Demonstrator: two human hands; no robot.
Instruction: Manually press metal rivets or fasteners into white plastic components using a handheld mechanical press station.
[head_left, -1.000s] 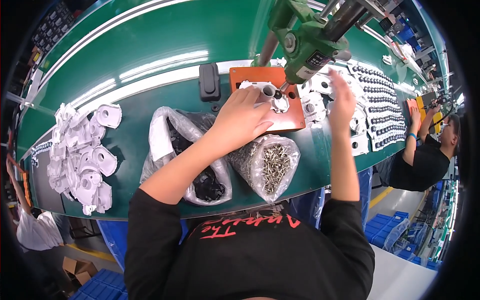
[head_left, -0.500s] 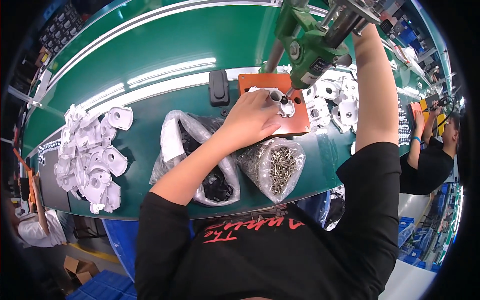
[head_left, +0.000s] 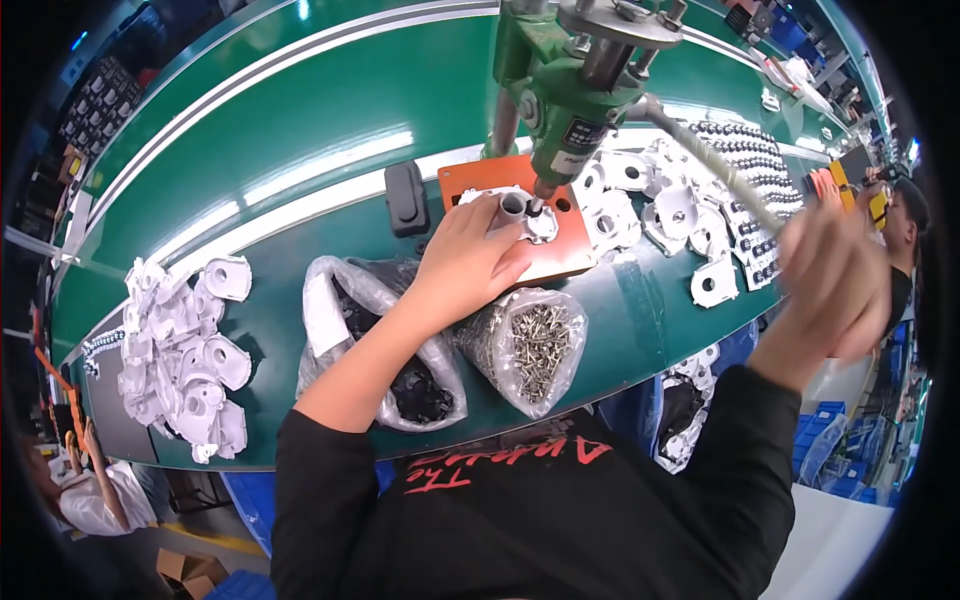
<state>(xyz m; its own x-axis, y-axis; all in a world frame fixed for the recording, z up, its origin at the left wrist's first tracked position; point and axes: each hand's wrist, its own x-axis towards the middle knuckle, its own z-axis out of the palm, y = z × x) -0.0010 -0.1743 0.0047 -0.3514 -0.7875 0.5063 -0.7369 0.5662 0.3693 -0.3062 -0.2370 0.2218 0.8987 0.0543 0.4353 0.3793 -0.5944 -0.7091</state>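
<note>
My left hand (head_left: pixel 463 252) grips a white plastic housing (head_left: pixel 543 228) that rests on an orange fixture block (head_left: pixel 572 262). A short round tube stands up from the housing beside my fingers. The tip of the green press (head_left: pixel 570 125) is down on a small dark part at the housing. My right hand (head_left: pixel 838 285), smeared by motion, is closed round the end of the long press lever (head_left: pixel 720 170), out to the right. Just in front of the block lies a clear bag of metal screws (head_left: pixel 540 350), and left of it a bag of black parts (head_left: pixel 425 395).
White housings lie piled at the left (head_left: pixel 190 360) and at the right (head_left: pixel 685 210). Rows of dark-topped parts (head_left: pixel 745 170) stand farther right. A black oblong case (head_left: pixel 406 198) sits beside the block. A co-worker (head_left: pixel 905 230) is at the far right, another person (head_left: pixel 100 490) at the left.
My right hand has swung down and toward me with the lever, from above the press to the right side. My left hand stays on the housing. The whole view has shifted slightly.
</note>
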